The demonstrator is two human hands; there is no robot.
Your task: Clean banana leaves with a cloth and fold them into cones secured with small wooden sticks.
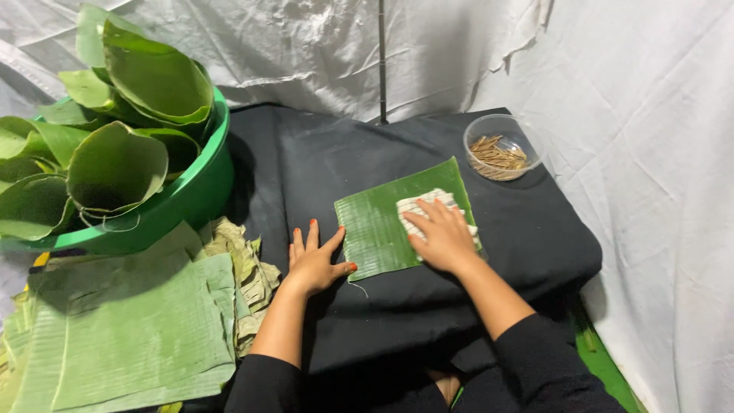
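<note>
Rectangular green banana leaf piece [382,226] lies flat on the black cloth [527,237], about mid-cloth. Right hand [442,237] sits on the leaf's right part, fingers loosely spread, pressing a folded white checked rag [423,205] onto it. Left hand [315,260] rests flat on the cloth just left of the leaf — fingers splayed, thumb touching the leaf edge. Clear plastic cup of thin wooden sticks [498,149] beyond the leaf's far right corner; green plastic basin of curled leaves [195,191] well left of it.

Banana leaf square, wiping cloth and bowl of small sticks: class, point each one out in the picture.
Banana leaf square [375,229], head view, bare left half of the leaf.
Wiping cloth [428,203], head view, checked part beyond the fingertips.
Bowl of small sticks [501,126], head view, clear far rim.
</note>
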